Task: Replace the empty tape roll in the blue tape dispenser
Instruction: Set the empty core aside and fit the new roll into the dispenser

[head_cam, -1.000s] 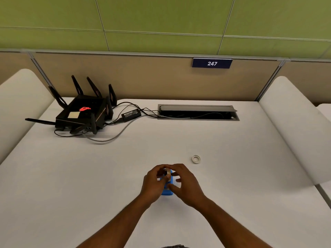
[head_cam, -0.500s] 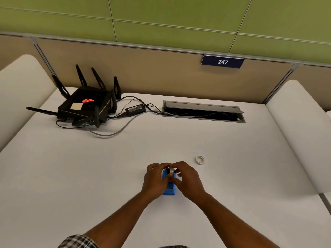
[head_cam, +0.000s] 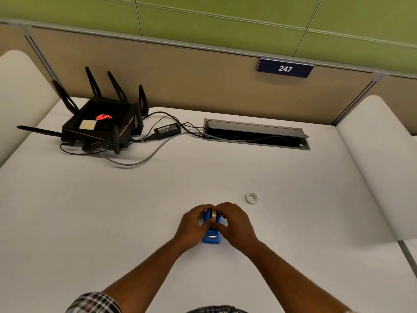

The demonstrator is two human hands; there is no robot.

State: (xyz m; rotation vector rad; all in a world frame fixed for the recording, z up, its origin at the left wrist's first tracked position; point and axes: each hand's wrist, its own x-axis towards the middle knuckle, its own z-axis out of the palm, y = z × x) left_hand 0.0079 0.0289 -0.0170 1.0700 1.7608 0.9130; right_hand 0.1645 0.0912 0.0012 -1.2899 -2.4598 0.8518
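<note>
The blue tape dispenser (head_cam: 211,236) stands on the white table (head_cam: 112,211), its cutter end toward me. A tape roll (head_cam: 214,214) sits upright in its cradle. My left hand (head_cam: 191,224) curls round the dispenser's left side, thumb on the roll. My right hand (head_cam: 234,224) curls round the right side, fingers over the roll's top and thumb at its front. A small white empty tape core (head_cam: 251,198) lies flat on the table, to the right and a little beyond my hands.
A black router (head_cam: 101,127) with antennas, its power brick (head_cam: 167,131) and cables sit at the back left. An open cable hatch (head_cam: 255,134) is set in the table at the back. Padded white dividers (head_cam: 383,159) flank both sides.
Both hands have closed tighter round the dispenser, and the roll sits lower in the cradle. The view has tilted down and to the left.
</note>
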